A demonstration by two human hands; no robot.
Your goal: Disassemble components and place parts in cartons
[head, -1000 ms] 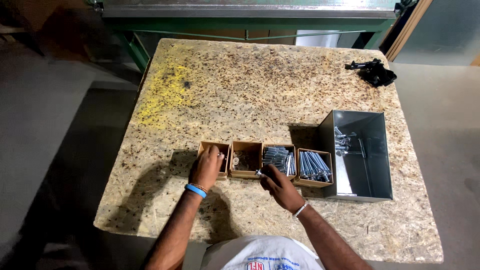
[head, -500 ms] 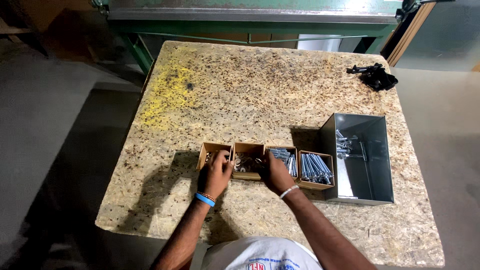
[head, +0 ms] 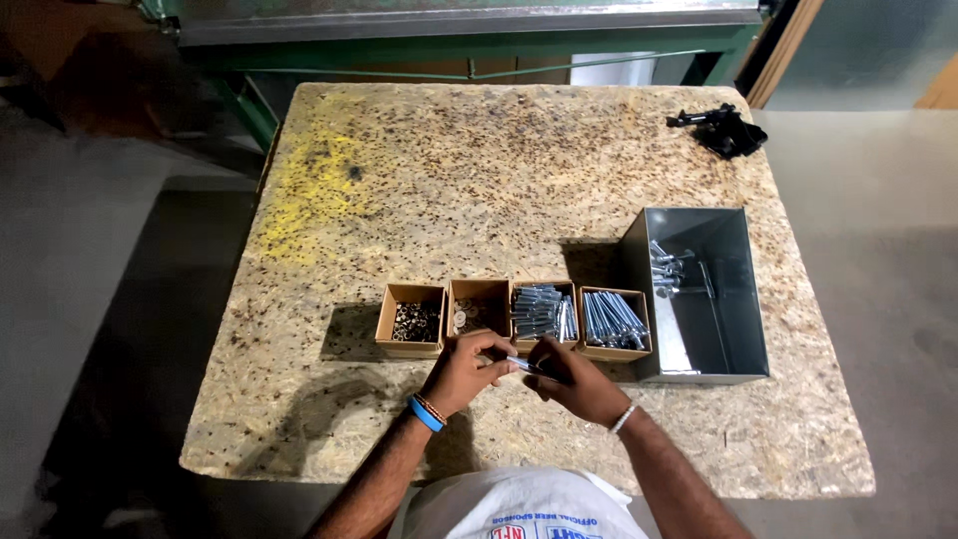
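A silver bolt is pinched between left hand and right hand, long axis running hand to hand, just short of the cardboard boxes ahead.

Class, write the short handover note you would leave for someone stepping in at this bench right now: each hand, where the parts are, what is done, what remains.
Left hand: closed fingers at the near end of a silver bolt, just in front of the cardboard boxes.
Right hand: pinching the same bolt from the other side; both hands meet over the table.
Parts: four small cardboard boxes in a row, two left ones with small dark and round pieces, two right ones with long bolts. Grey metal bin to the right.
Done: a few bolts already lie in the bin.
Left: the bolt in hand is not in the bin; boxes still hold plenty.
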